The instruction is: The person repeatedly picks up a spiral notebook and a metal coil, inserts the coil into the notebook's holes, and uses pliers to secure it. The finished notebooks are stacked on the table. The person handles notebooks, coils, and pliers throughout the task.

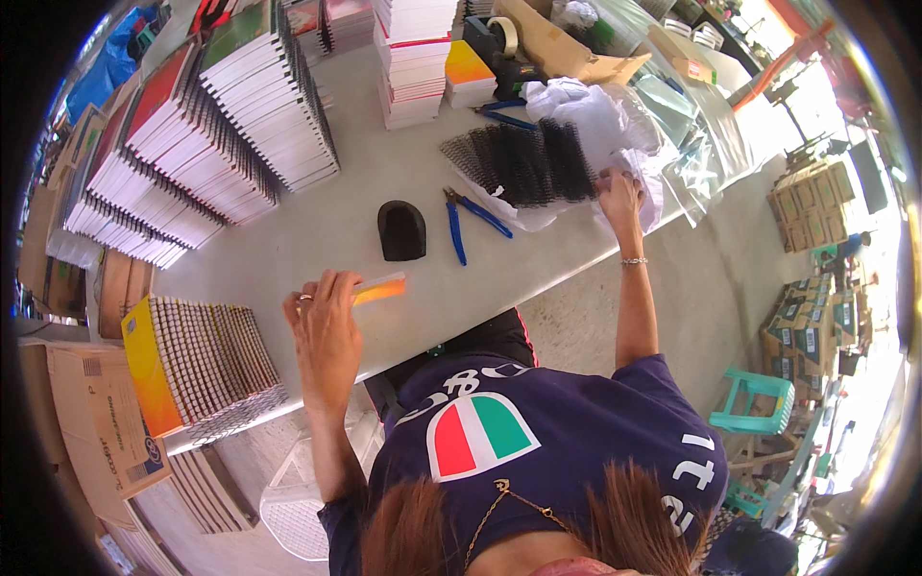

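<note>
The work in hand looks like binding notebooks with wire spines, and by the look of the table it is well under way. The left hand [322,322] is closed around an orange-and-yellow notebook [379,286], holding it on edge at the near side of the grey table [317,216] — the pad seems not yet to have a spine, though that edge is too small to tell for sure. The right hand [619,190] reaches out to the heap of black wire binding combs [523,158] lying on white paper; its fingers are curled at the heap's right end, touching it, but I cannot tell whether they already pinch a comb. What is done shows in the piles: a row of bound notebooks [206,360] stands at the table's left end, and many more stacks of spiral-bound pads [206,125] fill the far left. What is left — a good heap of combs unused, and stacks of loose pads [418,62] at the far side. Blue-handled pliers [471,219] and a black curved block [400,230] lie between the two hands, untouched.
</note>
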Motion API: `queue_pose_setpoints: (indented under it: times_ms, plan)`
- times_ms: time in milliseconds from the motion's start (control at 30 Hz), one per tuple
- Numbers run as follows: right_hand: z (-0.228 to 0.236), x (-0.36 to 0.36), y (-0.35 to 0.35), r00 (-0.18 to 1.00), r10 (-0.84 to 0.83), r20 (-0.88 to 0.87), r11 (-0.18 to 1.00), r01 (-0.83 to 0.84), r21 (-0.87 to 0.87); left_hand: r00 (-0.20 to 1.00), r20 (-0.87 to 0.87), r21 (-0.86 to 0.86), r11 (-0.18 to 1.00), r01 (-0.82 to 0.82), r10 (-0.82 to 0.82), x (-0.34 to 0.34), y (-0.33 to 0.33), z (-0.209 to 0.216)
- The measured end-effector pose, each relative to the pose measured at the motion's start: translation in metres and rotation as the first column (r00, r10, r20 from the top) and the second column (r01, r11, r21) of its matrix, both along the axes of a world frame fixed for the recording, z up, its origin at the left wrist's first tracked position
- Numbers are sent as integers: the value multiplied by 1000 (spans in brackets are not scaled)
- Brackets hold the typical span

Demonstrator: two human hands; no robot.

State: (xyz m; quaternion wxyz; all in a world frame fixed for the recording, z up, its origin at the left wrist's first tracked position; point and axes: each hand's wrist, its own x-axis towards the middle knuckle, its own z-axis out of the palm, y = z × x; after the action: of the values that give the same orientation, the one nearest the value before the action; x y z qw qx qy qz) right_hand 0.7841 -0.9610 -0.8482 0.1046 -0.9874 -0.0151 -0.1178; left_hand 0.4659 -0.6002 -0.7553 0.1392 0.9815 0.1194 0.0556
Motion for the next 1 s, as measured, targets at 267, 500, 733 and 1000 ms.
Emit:
queue_pose_setpoints:
  times_ms: [267,500,733,1000]
  plan:
    - [-9,15,5,985,-1,173,961,-47,273,963,225,58,985,-164,147,-5,-23,-43]
    - [54,-32,49,919,277,282,122,-324,938,875,407,-81,964,-253,264,19,-25,-70]
    - [102,-115,139,567,781,261,68,-493,867,848,448,-49,954,-294,284,22,-28,-71]
    - [69,-159,187,372,928,34,267,-724,636,848,454,-116,962,-249,274,27,-26,-61]
